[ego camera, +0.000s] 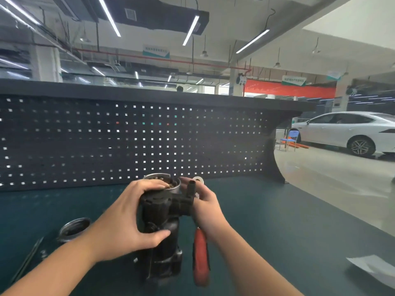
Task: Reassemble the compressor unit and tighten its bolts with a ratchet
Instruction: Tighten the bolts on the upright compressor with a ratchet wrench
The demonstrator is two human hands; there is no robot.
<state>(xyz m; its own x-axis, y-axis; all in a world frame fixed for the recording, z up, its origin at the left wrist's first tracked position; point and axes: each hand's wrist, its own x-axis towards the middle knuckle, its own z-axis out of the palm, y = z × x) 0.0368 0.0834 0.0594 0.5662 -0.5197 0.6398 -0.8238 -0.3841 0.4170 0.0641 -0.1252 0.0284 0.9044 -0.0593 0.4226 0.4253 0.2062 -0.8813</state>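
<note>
We see the black compressor unit (162, 223) standing upright on the dark green bench (277, 221), low and centre. The left hand (126, 218) grasps it from 9 o'clock, fingers curled over the top rim, thumb pressed against the body. At 3 o'clock the right hand (206, 201) touches the unit's side fitting; we cannot tell what it clasps. A red-handled ratchet (201, 259) hangs below that wrist. At 8 o'clock lies a metal ring part (73, 228).
</note>
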